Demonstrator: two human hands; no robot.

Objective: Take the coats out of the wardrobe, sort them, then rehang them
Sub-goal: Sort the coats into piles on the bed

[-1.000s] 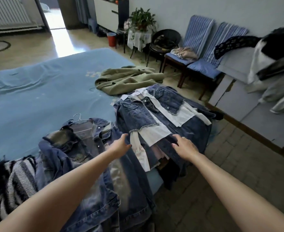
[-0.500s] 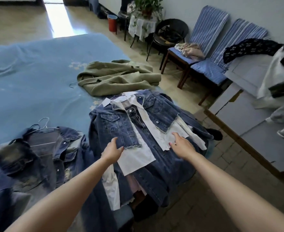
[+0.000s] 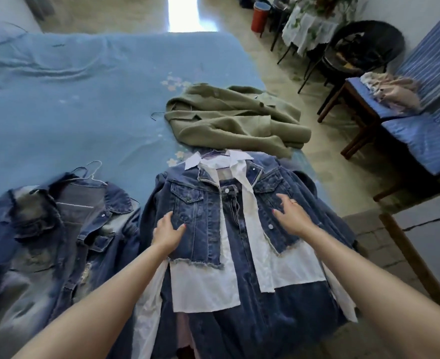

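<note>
A dark denim jacket with white shirt panels (image 3: 229, 229) lies face up on top of a pile at the near right corner of the blue bed (image 3: 71, 112). My left hand (image 3: 168, 230) rests flat on its left front panel. My right hand (image 3: 291, 216) lies flat with straight fingers on its right front panel. A faded denim jacket (image 3: 58, 234) on a wire hanger (image 3: 92, 172) is spread out to the left. An olive green coat (image 3: 237, 117) lies folded further back near the bed's right edge.
Blue striped chairs (image 3: 421, 130) stand to the right, one carrying a beige garment (image 3: 395, 92). A black round chair (image 3: 364, 47), a small table with a plant (image 3: 312, 27) and a red bin (image 3: 259, 12) are behind. A grey cabinet surface (image 3: 426, 226) is at near right.
Both hands have moved forward up the denim-and-white jacket, from its lower hem area to the chest panels. The view has tilted down and closer to the pile.
</note>
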